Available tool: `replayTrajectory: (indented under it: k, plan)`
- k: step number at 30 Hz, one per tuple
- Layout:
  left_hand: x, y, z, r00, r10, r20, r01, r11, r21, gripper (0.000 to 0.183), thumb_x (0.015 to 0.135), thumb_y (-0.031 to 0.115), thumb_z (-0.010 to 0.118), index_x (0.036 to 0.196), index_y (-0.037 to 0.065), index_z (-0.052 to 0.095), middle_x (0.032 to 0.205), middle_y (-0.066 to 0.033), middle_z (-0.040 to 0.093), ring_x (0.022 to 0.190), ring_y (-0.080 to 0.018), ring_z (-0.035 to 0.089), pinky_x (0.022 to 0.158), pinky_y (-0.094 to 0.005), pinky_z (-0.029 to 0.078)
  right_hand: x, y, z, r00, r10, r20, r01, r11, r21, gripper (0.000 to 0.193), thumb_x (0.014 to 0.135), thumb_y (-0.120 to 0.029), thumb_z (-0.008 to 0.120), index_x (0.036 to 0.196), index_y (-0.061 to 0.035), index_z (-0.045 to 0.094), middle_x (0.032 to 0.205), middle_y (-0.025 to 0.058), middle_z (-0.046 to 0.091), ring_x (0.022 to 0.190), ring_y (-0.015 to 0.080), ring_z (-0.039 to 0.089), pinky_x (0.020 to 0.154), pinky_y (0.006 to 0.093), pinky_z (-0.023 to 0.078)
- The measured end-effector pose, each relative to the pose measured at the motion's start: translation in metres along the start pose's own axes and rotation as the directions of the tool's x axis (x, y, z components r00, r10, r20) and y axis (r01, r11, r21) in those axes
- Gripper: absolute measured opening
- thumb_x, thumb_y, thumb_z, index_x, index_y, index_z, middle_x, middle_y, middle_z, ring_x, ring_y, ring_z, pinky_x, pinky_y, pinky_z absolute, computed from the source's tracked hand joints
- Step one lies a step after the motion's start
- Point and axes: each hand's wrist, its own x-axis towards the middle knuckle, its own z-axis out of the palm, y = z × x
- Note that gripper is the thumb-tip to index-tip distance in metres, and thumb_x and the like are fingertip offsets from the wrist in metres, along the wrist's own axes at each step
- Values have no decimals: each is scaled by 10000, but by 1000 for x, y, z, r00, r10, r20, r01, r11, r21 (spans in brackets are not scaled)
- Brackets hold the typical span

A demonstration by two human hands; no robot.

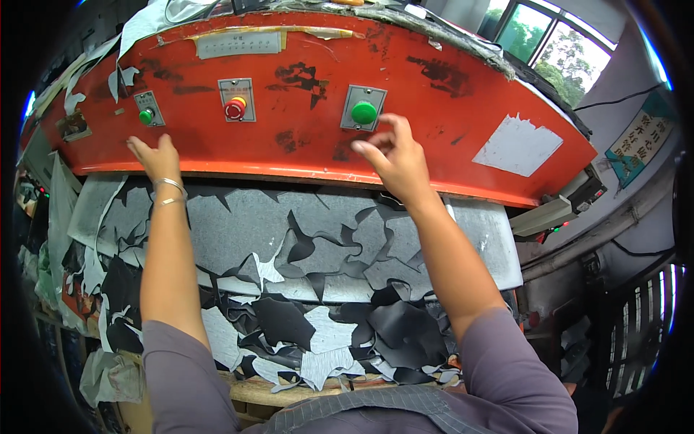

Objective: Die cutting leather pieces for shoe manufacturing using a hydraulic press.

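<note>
My left hand [157, 157], with bangles at its wrist, is raised just below a small green button [147, 116] on the orange-red machine front [303, 145]. Its thumb and a finger are spread with nothing between them. My right hand [399, 160] hovers at the lower right of a larger green button [363, 112], fingers curved and apart, holding nothing. Whether a fingertip touches that button's plate I cannot tell. Between the two sits a red push button [235, 108] with a yellow ring. Under the front lies a grey work board [238, 224] strewn with dark cut scraps.
Black and white sheet offcuts [329, 329] are heaped along the near side of the board. A wooden ledge [271, 394] runs close to my body. Plastic bags [112, 376] hang at the left. Grey metal parts [546, 217] jut out at the machine's right end.
</note>
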Motion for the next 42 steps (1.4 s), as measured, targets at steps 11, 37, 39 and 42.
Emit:
replayTrajectory:
  k: [11, 37, 39, 42]
  plan:
    - [-106, 53, -197, 307, 174, 936, -54, 985, -165, 222, 858, 218, 615, 839, 4, 675, 724, -104, 629, 650, -171, 570, 628, -313, 472, -147, -2, -12, 909, 52, 413, 50, 971, -233, 391, 820, -402, 704, 1024, -106, 552, 721, 116, 665, 671, 338, 663, 586, 422, 514]
    - [-302, 127, -352, 350, 147, 925, -264, 963, -53, 161, 640, 152, 765, 570, 122, 623, 563, -13, 554, 508, -216, 509, 442, -316, 385, -72, 126, 15, 972, -44, 229, 158, 846, -509, 274, 803, -273, 678, 954, -51, 623, 1024, 87, 635, 1032, 275, 567, 790, 398, 516]
    - [-305, 127, -354, 365, 149, 919, -247, 967, -58, 163, 642, 154, 766, 570, 122, 623, 564, -16, 553, 509, -217, 505, 443, -322, 384, -67, 135, 23, 953, -29, 300, 210, 778, -592, 211, 781, -232, 678, 891, -63, 618, 903, 87, 658, 979, 271, 583, 749, 423, 525]
    - [-305, 132, -360, 375, 116, 920, -230, 973, -29, 168, 650, 157, 766, 571, 121, 624, 567, -22, 552, 511, -222, 500, 446, -335, 383, -58, 141, 23, 937, -56, 344, 246, 805, -540, 176, 773, -205, 676, 873, -69, 624, 853, 92, 666, 947, 279, 596, 730, 430, 528]
